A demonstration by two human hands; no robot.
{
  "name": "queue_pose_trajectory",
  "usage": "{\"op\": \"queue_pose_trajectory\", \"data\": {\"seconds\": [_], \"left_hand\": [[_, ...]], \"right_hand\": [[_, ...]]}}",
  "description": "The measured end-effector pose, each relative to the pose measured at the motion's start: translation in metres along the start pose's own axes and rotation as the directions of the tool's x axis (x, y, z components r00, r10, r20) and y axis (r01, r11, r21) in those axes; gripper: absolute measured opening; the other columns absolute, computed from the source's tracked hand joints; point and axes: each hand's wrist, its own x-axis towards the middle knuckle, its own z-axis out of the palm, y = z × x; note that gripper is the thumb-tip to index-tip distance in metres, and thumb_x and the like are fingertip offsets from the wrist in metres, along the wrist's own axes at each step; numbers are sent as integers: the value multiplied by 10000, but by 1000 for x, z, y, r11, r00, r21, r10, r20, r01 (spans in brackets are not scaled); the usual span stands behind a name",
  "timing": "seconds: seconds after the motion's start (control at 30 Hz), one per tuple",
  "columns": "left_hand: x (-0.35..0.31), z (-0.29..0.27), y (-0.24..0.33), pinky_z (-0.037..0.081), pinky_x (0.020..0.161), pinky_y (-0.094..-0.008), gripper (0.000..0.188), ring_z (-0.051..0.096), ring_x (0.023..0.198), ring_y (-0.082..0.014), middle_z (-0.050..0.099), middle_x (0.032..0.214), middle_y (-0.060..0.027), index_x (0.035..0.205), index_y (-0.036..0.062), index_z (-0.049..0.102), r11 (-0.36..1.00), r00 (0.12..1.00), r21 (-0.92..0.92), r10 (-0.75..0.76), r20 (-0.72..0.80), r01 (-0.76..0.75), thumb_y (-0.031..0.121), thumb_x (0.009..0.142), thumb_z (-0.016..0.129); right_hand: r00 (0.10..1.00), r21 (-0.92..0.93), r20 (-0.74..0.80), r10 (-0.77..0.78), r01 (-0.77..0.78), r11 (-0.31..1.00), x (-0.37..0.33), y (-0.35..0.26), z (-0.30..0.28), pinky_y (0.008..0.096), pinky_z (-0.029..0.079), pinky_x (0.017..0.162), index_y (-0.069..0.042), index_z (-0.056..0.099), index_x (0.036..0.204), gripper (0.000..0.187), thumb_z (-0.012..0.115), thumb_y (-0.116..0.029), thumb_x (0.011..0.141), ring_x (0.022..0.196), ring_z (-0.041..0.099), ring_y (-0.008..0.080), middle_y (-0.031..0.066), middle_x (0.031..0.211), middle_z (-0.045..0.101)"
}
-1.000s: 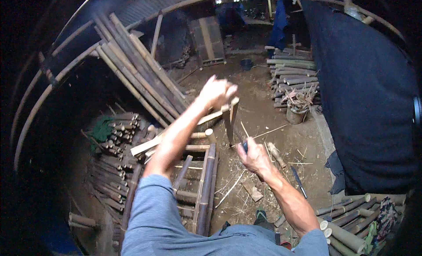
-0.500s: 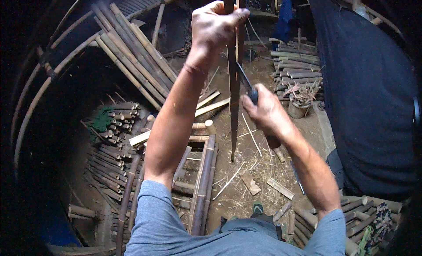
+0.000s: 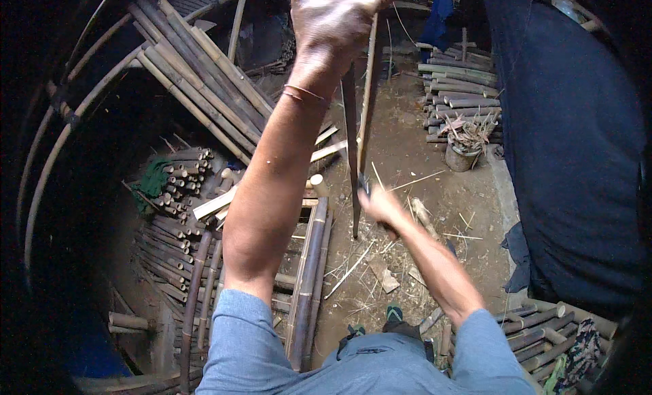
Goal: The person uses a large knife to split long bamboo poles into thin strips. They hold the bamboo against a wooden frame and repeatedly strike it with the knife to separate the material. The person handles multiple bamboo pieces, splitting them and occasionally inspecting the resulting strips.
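High up in front, my left hand (image 3: 334,20) is closed around the top of a long bamboo pole, whose upper end it partly hides. Below the fist the bamboo stands nearly upright as two split lengths, a dark strip (image 3: 349,123) and a paler strip (image 3: 367,103), with a narrow gap between them. My right hand (image 3: 382,206), smeared by motion, grips a knife (image 3: 366,185) low beside the bamboo. Only a bit of the dark knife shows, close against the strips where they converge. The lower tip of the dark strip hangs above the littered ground.
At left lies a bamboo frame (image 3: 307,279), beside stacked bamboo poles (image 3: 166,242). Longer poles (image 3: 204,76) lean behind. To the right are another bamboo stack (image 3: 462,79), a bucket of scraps (image 3: 463,156) and a black sheet (image 3: 564,157). Shavings and offcuts (image 3: 384,273) litter the ground.
My right hand has moved down and a little left along the bamboo with the knife. My left hand has risen slightly, and the gap between the strips now reaches lower.
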Motion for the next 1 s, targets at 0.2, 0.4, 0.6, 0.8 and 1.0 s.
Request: {"op": "queue_pose_trajectory", "data": {"seconds": [0.2, 0.4, 0.6, 0.8, 1.0], "left_hand": [[-70, -30, -44, 471, 917, -349, 800, 592, 1039, -236, 577, 1161, -162, 1254, 37, 509, 841, 862, 301, 322, 391, -450, 349, 617, 880], [-100, -55, -85, 497, 667, -249, 128, 599, 707, -76, 672, 773, -37, 935, 15, 686, 940, 921, -8, 336, 194, -341, 113, 855, 667], [-119, -49, -138, 454, 574, -240, 261, 538, 630, -58, 621, 694, 25, 838, -12, 680, 999, 974, 11, -40, 224, 39, 242, 820, 739], [-206, 2, -232, 479, 621, -234, 240, 591, 656, -79, 667, 739, -14, 911, 21, 714, 781, 799, -183, -559, 221, 597, 182, 755, 802], [-199, 11, -255, 471, 646, -247, 204, 603, 691, -84, 691, 769, -24, 836, 27, 736, 851, 857, -126, -489, 161, 509, 188, 736, 812]], "right_hand": [[988, 202, 83, 132, -147, 968, -25, 19, 19, 480, 515, 759, 101, 586, 992, 509, 611, -393, 874, 898, 646, 444, 317, 873, 644], [997, 104, -21, 73, -70, 992, -115, -39, -44, 488, 479, 708, 60, 531, 948, 392, 636, -311, 873, 817, 629, 446, 284, 835, 621], [982, 69, 64, 179, -183, 981, -157, -19, -37, 480, 494, 745, 56, 538, 1012, 394, 629, -297, 863, 860, 643, 438, 294, 871, 632], [940, -21, 149, 307, -307, 951, -143, 55, 41, 500, 528, 767, 85, 517, 1045, 379, 611, -230, 856, 877, 650, 455, 299, 868, 651], [866, -316, 315, 389, -290, 903, -114, 34, 16, 496, 522, 792, 98, 516, 1086, 380, 574, -224, 892, 908, 649, 447, 326, 923, 644]]}}
